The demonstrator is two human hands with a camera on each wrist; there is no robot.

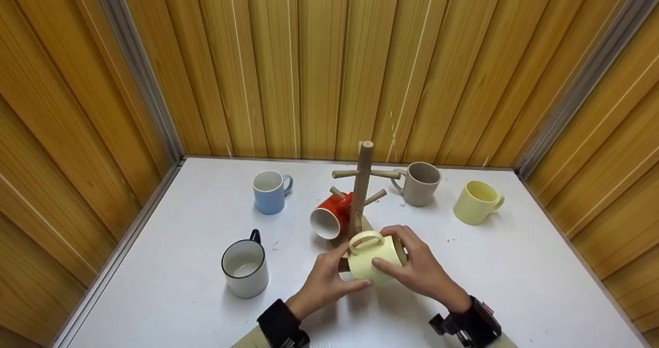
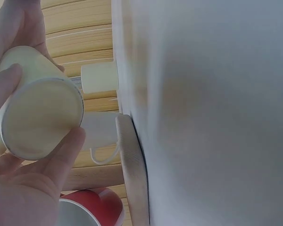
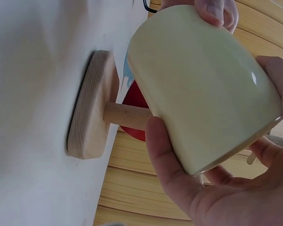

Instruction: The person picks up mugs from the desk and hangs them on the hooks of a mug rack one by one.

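A pale yellow mug (image 1: pixel 373 265) lies tipped sideways in the air between both hands, its loop handle on top. My left hand (image 1: pixel 328 281) holds it at the base end, thumb below and fingers behind; the mug's flat bottom (image 2: pixel 42 120) shows in the left wrist view. My right hand (image 1: pixel 419 265) grips the rim end, thumb on the outer wall. Just beyond the mug stands a wooden mug tree (image 1: pixel 362 183) with several pegs. A red mug (image 1: pixel 337 211) hangs on its left side, white mouth facing forward and left.
A blue mug (image 1: pixel 270 198) stands back left, and a white mug with black rim (image 1: pixel 247 278) front left. A taupe mug (image 1: pixel 421 186) is behind the tree's right pegs; another yellow mug (image 1: pixel 472 206) stands farther right. Wood-patterned walls (image 1: pixel 319 70) enclose the white table (image 1: pixel 170 265).
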